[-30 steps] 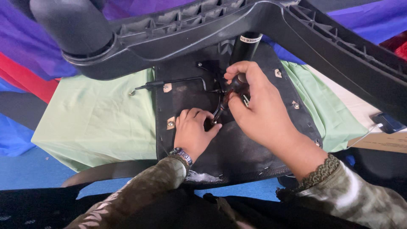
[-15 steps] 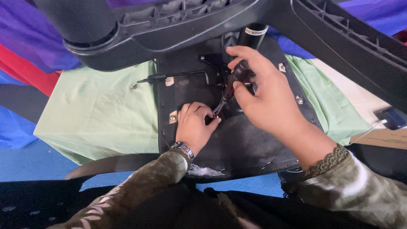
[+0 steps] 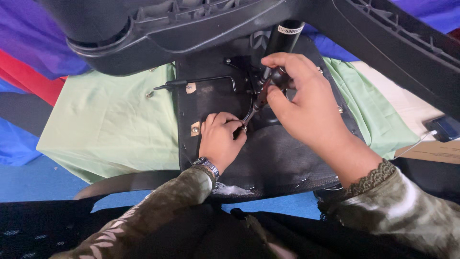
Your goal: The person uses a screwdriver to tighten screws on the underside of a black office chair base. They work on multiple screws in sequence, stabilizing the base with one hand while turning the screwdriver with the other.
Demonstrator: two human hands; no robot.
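An upturned office chair lies before me, its black seat underside [image 3: 282, 153] facing up and its black star base [image 3: 201, 29] arching across the top. My right hand [image 3: 306, 105] grips the dark handle of a screwdriver [image 3: 258, 100] whose shaft slants down to the left. My left hand [image 3: 219, 139] is curled by the screwdriver tip, pinching something small against the seat plate; I cannot tell what. A wristwatch [image 3: 206, 165] sits on my left wrist. The black gas cylinder [image 3: 282, 38] rises just behind my right hand.
A thin black lever [image 3: 196, 81] sticks out left from the seat mechanism. A pale green cloth [image 3: 110, 124] covers the surface beneath, with blue, purple and red fabric around it. A phone on a cable [image 3: 443, 128] lies at the right edge beside cardboard.
The view has shifted slightly. My right hand has risen a little toward the gas cylinder with the screwdriver; my left hand stays at the tip.
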